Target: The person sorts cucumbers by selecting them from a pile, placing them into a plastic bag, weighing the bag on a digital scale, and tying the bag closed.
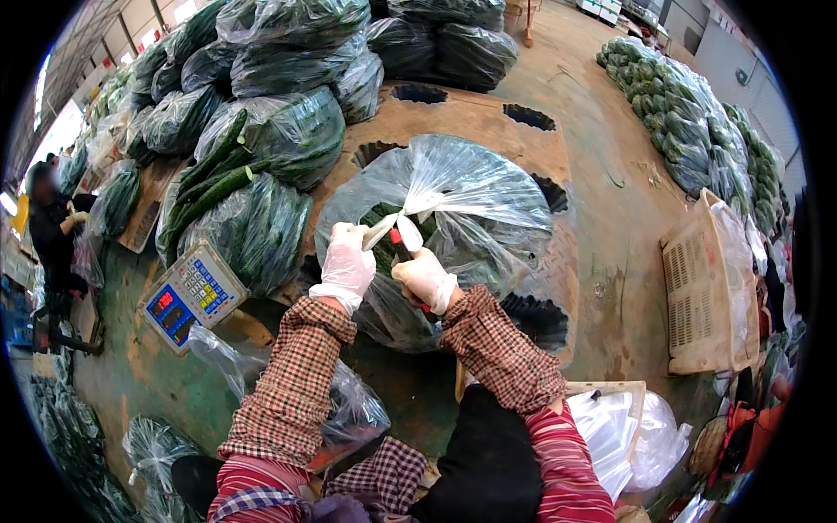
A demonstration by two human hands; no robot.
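A large clear plastic bag (493, 196) of dark green cucumbers sits in front of me, its gathered neck knotted on top. My left hand (346, 264), in a white glove, is closed on a twisted end of the bag's neck. Close beside it, my right hand (425, 277), also gloved, grips a red-and-black handled tool (402, 244). The tool's red end touches or nearly touches the neck. Its exact kind is hard to make out, as my fingers cover much of it.
Left of the bag stands a scale display (193, 295). Loose cucumbers (214, 187) lie on filled bags behind it. The bag rests on a wooden board (488, 118) with dark holes. A plastic crate (711, 288) stands right; white bags (602, 431) lie near my knee. Another person (57, 218) works far left.
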